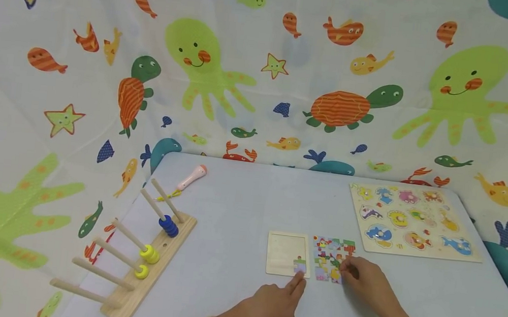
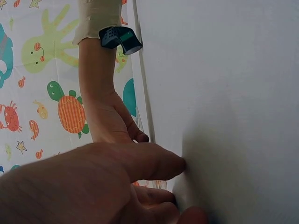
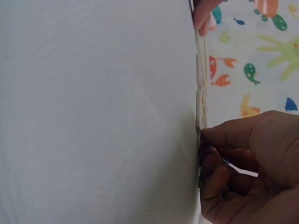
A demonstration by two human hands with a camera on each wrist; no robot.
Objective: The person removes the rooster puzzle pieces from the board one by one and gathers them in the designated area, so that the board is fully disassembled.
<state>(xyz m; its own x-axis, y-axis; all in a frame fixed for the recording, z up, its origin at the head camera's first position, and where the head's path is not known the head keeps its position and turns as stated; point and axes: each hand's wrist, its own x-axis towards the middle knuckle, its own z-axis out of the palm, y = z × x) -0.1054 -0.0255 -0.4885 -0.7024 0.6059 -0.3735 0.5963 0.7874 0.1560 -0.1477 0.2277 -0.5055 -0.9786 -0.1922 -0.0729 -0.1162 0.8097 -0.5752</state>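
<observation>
A small square wooden puzzle tray [image 1: 281, 253] lies on the white table in the head view. In its lower right corner are puzzle pieces [image 1: 300, 266], mostly lilac and green. My left hand [image 1: 273, 307] touches the tray's lower right edge with an outstretched finger. Just right of the tray lies a colourful square of jigsaw pieces [image 1: 324, 257]. At that square's right edge my right hand [image 1: 367, 280] pinches with thumb and fingertips. The right wrist view shows a small dark piece [image 3: 203, 151] largely hidden by those fingers.
A wooden peg board [image 1: 419, 225] with sea-animal pieces lies at the right. On the left stands a wooden stacking abacus [image 1: 151, 271] with slanting pegs and blue and yellow rings. Behind it is a pink-and-white pen-like toy [image 1: 193, 176]. A sea-animal curtain [image 1: 278, 99] hangs behind the table.
</observation>
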